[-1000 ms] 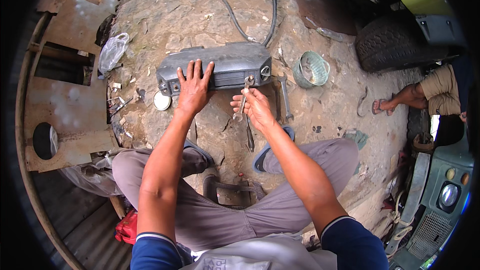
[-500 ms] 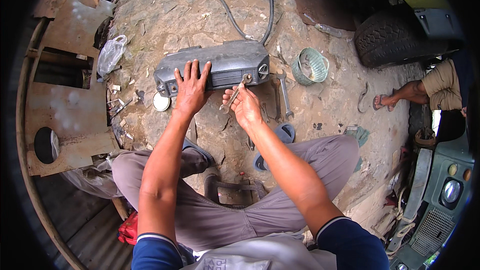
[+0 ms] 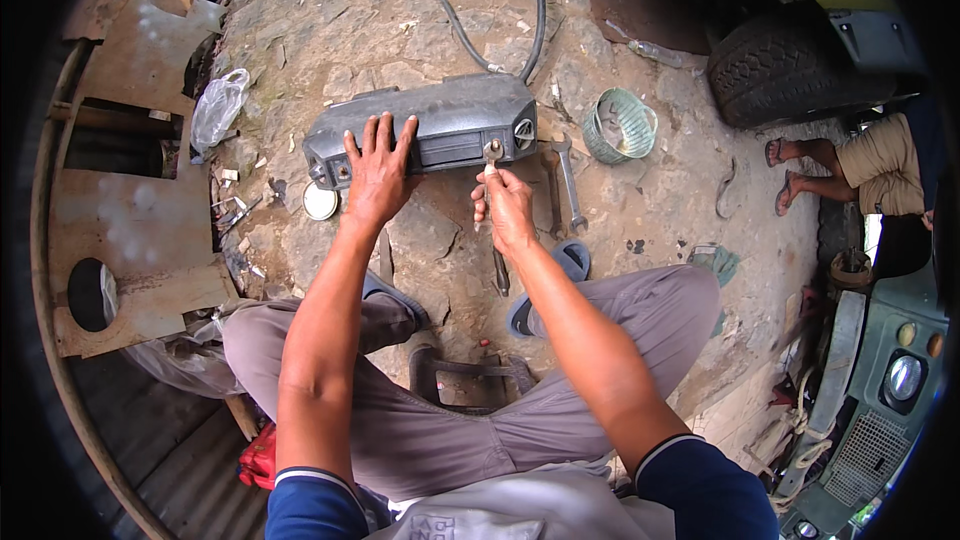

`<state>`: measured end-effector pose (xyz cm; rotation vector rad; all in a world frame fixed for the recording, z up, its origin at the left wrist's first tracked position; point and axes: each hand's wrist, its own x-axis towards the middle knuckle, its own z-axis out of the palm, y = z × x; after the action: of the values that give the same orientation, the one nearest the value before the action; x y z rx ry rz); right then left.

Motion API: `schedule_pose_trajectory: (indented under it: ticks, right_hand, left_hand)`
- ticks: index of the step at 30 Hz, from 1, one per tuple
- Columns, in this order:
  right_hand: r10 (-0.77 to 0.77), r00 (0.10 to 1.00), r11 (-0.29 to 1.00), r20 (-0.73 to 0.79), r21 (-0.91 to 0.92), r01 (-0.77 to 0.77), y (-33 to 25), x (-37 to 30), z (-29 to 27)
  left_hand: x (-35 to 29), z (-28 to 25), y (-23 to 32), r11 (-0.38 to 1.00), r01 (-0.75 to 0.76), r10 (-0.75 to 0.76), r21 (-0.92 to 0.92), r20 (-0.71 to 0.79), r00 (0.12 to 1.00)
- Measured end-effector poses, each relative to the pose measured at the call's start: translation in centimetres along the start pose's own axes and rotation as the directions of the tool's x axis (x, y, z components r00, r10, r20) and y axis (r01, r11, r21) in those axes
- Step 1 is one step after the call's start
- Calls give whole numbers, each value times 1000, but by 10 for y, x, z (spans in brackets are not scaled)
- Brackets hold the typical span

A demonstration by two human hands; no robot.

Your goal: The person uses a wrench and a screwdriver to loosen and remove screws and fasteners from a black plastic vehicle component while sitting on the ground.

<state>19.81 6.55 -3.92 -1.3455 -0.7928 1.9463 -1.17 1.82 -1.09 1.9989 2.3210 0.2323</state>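
A long dark grey housing [image 3: 450, 110] rests on the stony ground in front of me. Two black hoses [image 3: 541, 35] stretch away from its far side. With fingers spread, my left hand [image 3: 378, 180] lies flat on the left part of its top and front. My right hand [image 3: 508, 208] is closed round a wrench [image 3: 491, 162], whose jaw is at a fitting on the right end of the housing's front. The wrench's lower part is hidden in my fingers. A larger wrench [image 3: 570, 185] lies on the ground just right of the housing.
To the right stand a green woven basket [image 3: 622, 140] and a vehicle tyre [image 3: 770, 75]. A person's legs [image 3: 840, 165] show at the far right. A round white lid [image 3: 320, 201] lies near the housing's left end. Cut sheet metal [image 3: 130, 230] lines the left side.
My right hand has swung the wrench from slanting down-left to nearly upright, its jaw staying at the fitting. The left hand has barely moved. The other person's feet have shifted.
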Motion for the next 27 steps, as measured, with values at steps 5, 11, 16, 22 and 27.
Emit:
schedule_pose_trajectory:
  ticks: [5, 11, 16, 22, 27]
  right_hand:
    - [71, 996, 945, 54, -323, -50, -27, 6, -27]
    - [131, 984, 623, 121, -782, 13, -81, 34, -52]
    - [154, 928, -145, 340, -921, 361, -145, 58, -32]
    - [285, 879, -632, 382, -615, 472, -179, 34, 59]
    - [275, 910, -591, 311, -692, 415, -183, 30, 57]
  left_hand:
    - [-4, -1, -4, 1000, -5, 5, -8, -6, 1000]
    - [-1, -3, -1, 1000, 7, -6, -27, 35, 999]
    - [1, 3, 0, 1000, -3, 3, 5, 50, 999]
    - [0, 4, -6, 1000, -3, 3, -9, 19, 1000]
    - [-8, 4, -15, 1000, 17, -17, -19, 6, 1000]
